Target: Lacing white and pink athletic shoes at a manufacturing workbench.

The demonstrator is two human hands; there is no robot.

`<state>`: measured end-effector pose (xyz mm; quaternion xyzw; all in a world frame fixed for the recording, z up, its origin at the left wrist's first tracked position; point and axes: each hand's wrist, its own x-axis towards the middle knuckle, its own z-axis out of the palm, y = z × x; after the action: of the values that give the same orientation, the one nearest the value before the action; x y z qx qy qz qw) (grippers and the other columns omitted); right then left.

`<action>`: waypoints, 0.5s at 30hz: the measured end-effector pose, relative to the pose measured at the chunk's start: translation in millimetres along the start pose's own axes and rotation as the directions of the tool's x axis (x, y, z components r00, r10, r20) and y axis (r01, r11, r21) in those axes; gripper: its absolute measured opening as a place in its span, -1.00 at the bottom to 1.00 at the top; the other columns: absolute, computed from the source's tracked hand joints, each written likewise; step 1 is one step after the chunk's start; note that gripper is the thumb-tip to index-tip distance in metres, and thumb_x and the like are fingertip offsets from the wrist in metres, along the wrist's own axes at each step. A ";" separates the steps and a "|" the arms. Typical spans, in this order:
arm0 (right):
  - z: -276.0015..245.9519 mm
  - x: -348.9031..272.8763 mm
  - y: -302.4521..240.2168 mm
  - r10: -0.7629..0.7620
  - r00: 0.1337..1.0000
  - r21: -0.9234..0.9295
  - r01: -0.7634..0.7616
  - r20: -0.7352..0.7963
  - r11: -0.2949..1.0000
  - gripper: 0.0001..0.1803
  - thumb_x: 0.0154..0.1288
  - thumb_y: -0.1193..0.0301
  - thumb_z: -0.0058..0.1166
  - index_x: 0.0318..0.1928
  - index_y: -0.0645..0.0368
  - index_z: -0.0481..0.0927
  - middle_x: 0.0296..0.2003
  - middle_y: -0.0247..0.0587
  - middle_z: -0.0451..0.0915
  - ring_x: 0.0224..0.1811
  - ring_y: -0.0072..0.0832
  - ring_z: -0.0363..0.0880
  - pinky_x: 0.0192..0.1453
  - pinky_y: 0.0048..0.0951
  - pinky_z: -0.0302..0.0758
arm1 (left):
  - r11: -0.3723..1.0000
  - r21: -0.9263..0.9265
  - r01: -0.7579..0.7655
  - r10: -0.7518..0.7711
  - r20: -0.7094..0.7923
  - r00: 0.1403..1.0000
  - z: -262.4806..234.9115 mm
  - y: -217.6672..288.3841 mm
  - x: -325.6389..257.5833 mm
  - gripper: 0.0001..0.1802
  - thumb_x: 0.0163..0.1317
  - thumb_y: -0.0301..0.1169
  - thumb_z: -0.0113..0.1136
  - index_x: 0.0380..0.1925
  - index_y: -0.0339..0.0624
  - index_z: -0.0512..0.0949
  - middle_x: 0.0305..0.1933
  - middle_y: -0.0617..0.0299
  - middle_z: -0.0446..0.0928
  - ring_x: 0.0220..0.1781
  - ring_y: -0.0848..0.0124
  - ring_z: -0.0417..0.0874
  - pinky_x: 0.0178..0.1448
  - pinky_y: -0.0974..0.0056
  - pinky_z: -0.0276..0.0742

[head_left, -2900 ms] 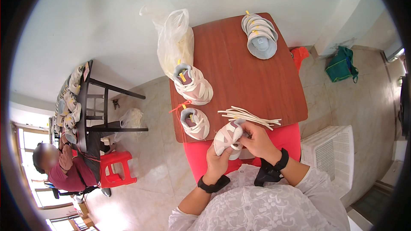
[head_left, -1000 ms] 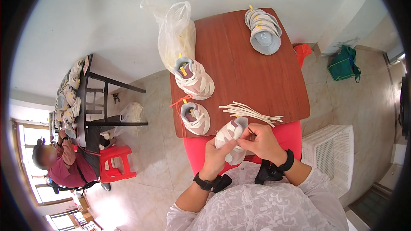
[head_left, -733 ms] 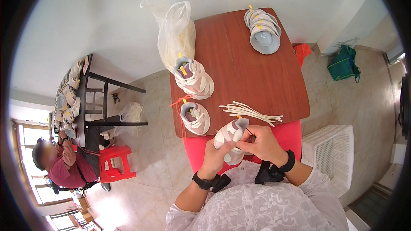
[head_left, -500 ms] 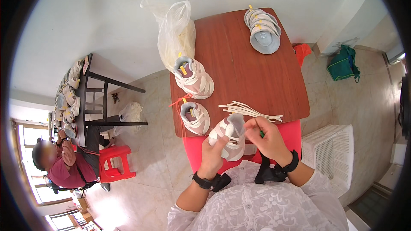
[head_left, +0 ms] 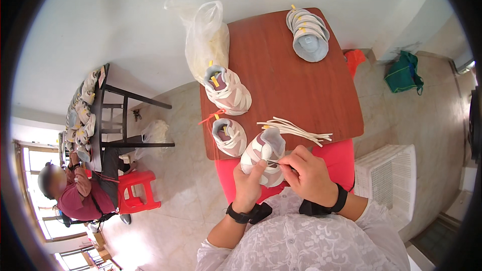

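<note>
- A person sits at a black desk [head_left: 99, 125] lined with shoes, beside a red stool [head_left: 138, 185].
- Tiled floor [head_left: 175, 185] stretches between that stool and the brown desk [head_left: 291, 85].
- A clear plastic bag [head_left: 203, 40] overlaps the brown desk's left edge toward the far corner.
- Down the same edge stand a farther shoe [head_left: 233, 95] and a nearer shoe [head_left: 232, 140], with red string [head_left: 213, 116] beside the latter.
- The left hand [head_left: 247, 185] grips the held shoe [head_left: 263, 151], thumb on top; its other fingers are mostly hidden.
- That shoe sits at the near edge, its opening toward the desk; I cannot tell whether it touches the wood.
- The right hand [head_left: 311, 175] pinches a thin tool [head_left: 274, 162] between thumb and forefinger, its tip at the lacing.
- White laces [head_left: 293, 129] lie just past the held shoe, near the front edge.
- Beyond them, open wood runs back to a shoe stack [head_left: 310, 42] in the far right corner.
- Off the right edge, a white basket [head_left: 382, 185] stands near the right arm, a green bag [head_left: 403, 75] farther off.
</note>
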<state>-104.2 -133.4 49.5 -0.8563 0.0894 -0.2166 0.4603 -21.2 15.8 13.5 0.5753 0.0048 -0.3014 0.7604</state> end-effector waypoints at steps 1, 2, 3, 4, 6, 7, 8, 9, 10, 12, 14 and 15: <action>0.0 0.2 0.5 0.000 1.000 0.001 0.000 0.000 1.000 -0.88 0.15 0.58 0.20 -0.28 0.18 0.58 -0.42 -0.21 0.47 -0.49 -0.31 0.52 -0.48 -0.34 0.45 | 1.000 0.008 -0.006 0.006 -0.004 1.000 0.5 0.2 -0.9 -0.66 0.28 -0.51 0.18 0.05 -0.37 0.51 -0.04 0.20 0.60 -0.08 0.49 0.61 0.00 0.35 0.52; 0.1 0.6 1.2 -0.021 1.000 -0.007 0.021 0.002 1.000 -0.88 0.16 0.56 0.19 -0.28 0.16 0.55 -0.41 -0.24 0.44 -0.49 -0.30 0.51 -0.49 -0.33 0.45 | 1.000 0.008 -0.006 0.006 -0.005 1.000 1.2 0.6 -1.4 -0.66 0.28 -0.51 0.18 0.05 -0.37 0.51 -0.04 0.20 0.60 -0.08 0.49 0.61 0.00 0.35 0.52; 0.3 0.6 1.7 -0.042 0.999 -0.016 0.042 0.003 0.999 -0.88 0.17 0.54 0.18 -0.27 0.14 0.53 -0.40 -0.26 0.41 -0.48 -0.30 0.51 -0.51 -0.31 0.45 | 1.000 0.007 -0.016 0.016 -0.005 1.000 2.0 1.1 -1.9 -0.67 0.27 -0.51 0.18 0.04 -0.37 0.52 -0.05 0.20 0.61 -0.08 0.49 0.61 -0.01 0.36 0.52; 0.7 0.8 1.9 -0.042 0.999 -0.016 0.042 0.003 0.999 -0.88 0.17 0.54 0.18 -0.27 0.14 0.53 -0.40 -0.26 0.41 -0.48 -0.30 0.51 -0.51 -0.31 0.45 | 1.000 0.006 -0.026 0.026 -0.006 1.000 2.9 1.8 -2.0 -0.67 0.27 -0.52 0.18 0.04 -0.36 0.52 -0.05 0.21 0.61 -0.09 0.50 0.60 -0.02 0.36 0.52; 1.7 1.0 1.9 -0.026 1.000 -0.015 0.026 -0.007 1.000 -0.89 0.15 0.58 0.20 -0.30 0.18 0.56 -0.44 -0.22 0.44 -0.52 -0.30 0.50 -0.51 -0.33 0.43 | 0.999 0.016 -0.030 0.030 -0.008 1.000 5.2 2.9 -2.4 -0.68 0.27 -0.51 0.18 0.03 -0.36 0.53 -0.06 0.21 0.61 -0.10 0.50 0.61 -0.02 0.36 0.52; 2.0 1.1 1.3 -0.025 1.000 -0.015 0.025 -0.007 1.000 -0.89 0.15 0.58 0.20 -0.30 0.18 0.56 -0.44 -0.22 0.44 -0.52 -0.30 0.50 -0.51 -0.33 0.43 | 0.999 0.025 -0.033 0.034 -0.011 0.999 5.7 3.5 -2.7 -0.68 0.27 -0.51 0.18 0.02 -0.36 0.53 -0.07 0.22 0.61 -0.11 0.51 0.61 -0.03 0.37 0.51; 2.0 1.2 0.6 -0.026 1.000 -0.024 0.026 -0.005 0.999 -0.89 0.15 0.58 0.20 -0.30 0.17 0.56 -0.44 -0.22 0.43 -0.51 -0.29 0.51 -0.51 -0.33 0.43 | 0.999 0.026 -0.032 0.032 -0.010 0.999 6.0 3.8 -2.7 -0.68 0.27 -0.51 0.18 0.02 -0.36 0.53 -0.07 0.22 0.61 -0.11 0.51 0.61 -0.03 0.37 0.51; 1.9 1.2 -0.1 -0.027 1.000 -0.032 0.027 -0.003 0.999 -0.89 0.15 0.58 0.20 -0.30 0.17 0.56 -0.45 -0.23 0.42 -0.51 -0.29 0.51 -0.51 -0.33 0.43 | 0.998 0.046 -0.043 0.043 -0.005 0.999 6.3 3.9 -2.7 -0.69 0.28 -0.51 0.17 0.02 -0.35 0.53 -0.08 0.22 0.61 -0.12 0.51 0.61 -0.03 0.37 0.52; 1.8 1.0 -0.6 -0.026 1.000 -0.032 0.026 -0.003 0.999 -0.89 0.15 0.58 0.20 -0.30 0.17 0.56 -0.45 -0.23 0.42 -0.51 -0.29 0.51 -0.51 -0.33 0.43 | 0.996 0.066 -0.054 0.054 -0.002 0.999 6.4 3.6 -3.0 -0.70 0.28 -0.51 0.17 0.01 -0.35 0.54 -0.09 0.23 0.62 -0.13 0.51 0.61 -0.04 0.38 0.52; 1.7 0.4 -1.6 -0.027 1.000 -0.067 0.028 0.008 0.997 -0.89 0.16 0.57 0.20 -0.30 0.17 0.55 -0.44 -0.22 0.40 -0.51 -0.28 0.51 -0.51 -0.32 0.43 | 0.995 0.076 -0.062 0.063 -0.016 0.998 6.6 1.5 -3.9 -0.71 0.28 -0.52 0.17 0.00 -0.35 0.54 -0.09 0.24 0.62 -0.13 0.52 0.61 -0.05 0.39 0.52; 1.2 0.7 -2.8 -0.033 0.999 -0.074 0.034 0.013 0.997 -0.89 0.16 0.57 0.20 -0.29 0.17 0.55 -0.44 -0.22 0.40 -0.51 -0.28 0.50 -0.51 -0.31 0.43 | 0.994 0.085 -0.070 0.073 -0.029 0.997 7.7 0.1 -4.1 -0.72 0.28 -0.52 0.17 -0.01 -0.34 0.55 -0.10 0.24 0.62 -0.14 0.52 0.61 -0.06 0.39 0.51; 1.1 0.7 -3.2 -0.040 0.999 -0.081 0.041 0.019 0.996 -0.89 0.17 0.57 0.19 -0.29 0.18 0.55 -0.43 -0.21 0.40 -0.51 -0.28 0.50 -0.51 -0.31 0.43 | 0.994 0.071 -0.078 0.081 -0.038 0.996 8.3 -0.5 -4.2 -0.72 0.27 -0.52 0.17 -0.02 -0.34 0.55 -0.11 0.25 0.62 -0.14 0.53 0.61 -0.07 0.40 0.51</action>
<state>-103.2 -131.1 51.8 -0.8777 0.0768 -0.2148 0.4215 -27.7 10.3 17.4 0.6072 -0.0131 -0.2591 0.7510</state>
